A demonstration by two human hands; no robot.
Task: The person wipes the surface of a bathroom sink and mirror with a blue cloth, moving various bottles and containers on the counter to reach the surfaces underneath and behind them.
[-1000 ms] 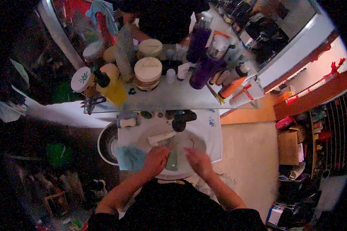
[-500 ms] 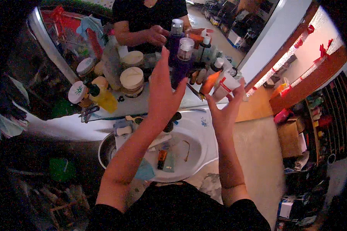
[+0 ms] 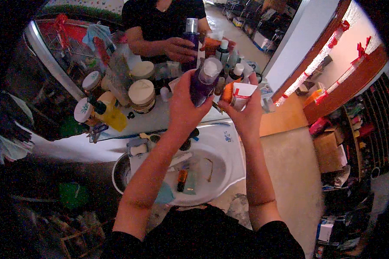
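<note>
My left hand (image 3: 182,105) is wrapped round a purple bottle (image 3: 201,90) with a clear cap, held tilted above the shelf's front edge. To its right, my right hand (image 3: 245,120) grips a white tube (image 3: 242,96) with a red mark, cap end down. An orange tube (image 3: 228,93) shows beside the white one, between thumb and fingers; whether it is held too I cannot tell. Behind them, a dark bottle with a white cap (image 3: 237,69) stands on the shelf (image 3: 162,116). The mirror shows my hands and the purple bottle's reflection (image 3: 191,43).
A yellow pump bottle (image 3: 112,114), a jar with a cream lid (image 3: 141,97) and a white-lidded jar (image 3: 84,110) line the shelf's left. Below is a white sink (image 3: 234,170) holding an orange-and-black tube (image 3: 182,180). A soap dish (image 3: 137,148) sits at its left.
My left hand has lowered the purple bottle slightly. My right hand has moved left with the white tube, and the tube has turned more upright. The two hands are closer together.
</note>
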